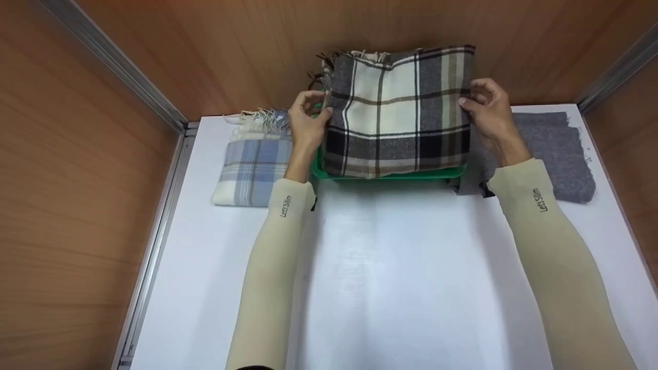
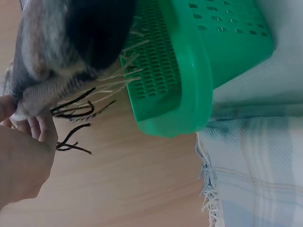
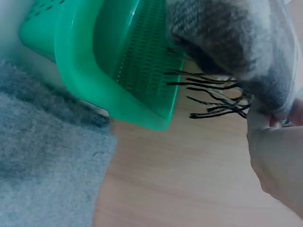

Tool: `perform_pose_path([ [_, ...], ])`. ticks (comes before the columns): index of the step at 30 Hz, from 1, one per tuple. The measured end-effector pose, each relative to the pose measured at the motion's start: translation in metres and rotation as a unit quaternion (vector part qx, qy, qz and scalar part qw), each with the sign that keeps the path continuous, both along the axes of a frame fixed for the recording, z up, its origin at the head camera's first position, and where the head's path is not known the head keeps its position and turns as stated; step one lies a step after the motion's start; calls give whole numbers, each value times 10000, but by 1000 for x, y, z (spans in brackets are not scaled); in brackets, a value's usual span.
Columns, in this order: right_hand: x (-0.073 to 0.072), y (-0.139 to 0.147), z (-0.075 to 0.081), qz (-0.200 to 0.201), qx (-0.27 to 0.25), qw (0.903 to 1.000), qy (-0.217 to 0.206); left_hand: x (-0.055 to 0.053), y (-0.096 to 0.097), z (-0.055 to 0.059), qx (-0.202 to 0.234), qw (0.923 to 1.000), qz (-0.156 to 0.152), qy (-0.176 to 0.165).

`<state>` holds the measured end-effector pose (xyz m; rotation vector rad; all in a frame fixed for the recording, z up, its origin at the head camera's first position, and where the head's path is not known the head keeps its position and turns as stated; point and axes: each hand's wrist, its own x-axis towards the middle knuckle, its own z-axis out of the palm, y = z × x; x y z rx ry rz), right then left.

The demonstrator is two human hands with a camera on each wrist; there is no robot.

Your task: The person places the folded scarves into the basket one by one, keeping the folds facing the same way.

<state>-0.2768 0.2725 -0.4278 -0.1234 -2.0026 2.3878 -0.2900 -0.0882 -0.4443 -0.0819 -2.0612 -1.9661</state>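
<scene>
A folded plaid scarf (image 1: 396, 113) in black, grey, white and brown hangs over a green basket (image 1: 390, 176) at the back of the table. My left hand (image 1: 308, 121) pinches its left edge between thumb and fingers, and my right hand (image 1: 488, 113) grips the right edge. Dark and cream fringe (image 2: 75, 113) dangles from the scarf in the left wrist view, with more black fringe (image 3: 218, 94) in the right wrist view. Both wrist views show the scarf raised above the basket's rim, with perforated walls below. In the head view the scarf hides most of the basket.
Left of the basket lies a folded blue and white plaid scarf (image 1: 252, 169) with pale fringe. A grey cloth (image 1: 552, 154) lies to the right, partly behind my right wrist. Wooden panels (image 1: 257, 46) enclose the white table (image 1: 390, 267) at the back and sides.
</scene>
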Motion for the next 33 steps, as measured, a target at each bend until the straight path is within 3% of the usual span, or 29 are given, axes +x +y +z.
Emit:
perform_pose_path([
  [7, 1, -4, -9, -361, -284, 9971, 604, 0, 3, -2, 159, 9993, 245, 252],
  [15, 5, -10, -26, -566, -87, 9965, 611, 1, 4, -11, 240, 9987, 420, 187],
  [23, 5, -15, -43, -920, 348, 9916, 840, 3, 6, -18, 165, 9980, 472, 380],
  [28, 6, -16, -51, -880, 678, 9916, 665, 5, 5, -28, -136, 9988, 441, 185],
  [33, 9, -19, -56, -576, 1666, 9838, 325, 9, 5, -41, -966, 9938, 346, -438],
])
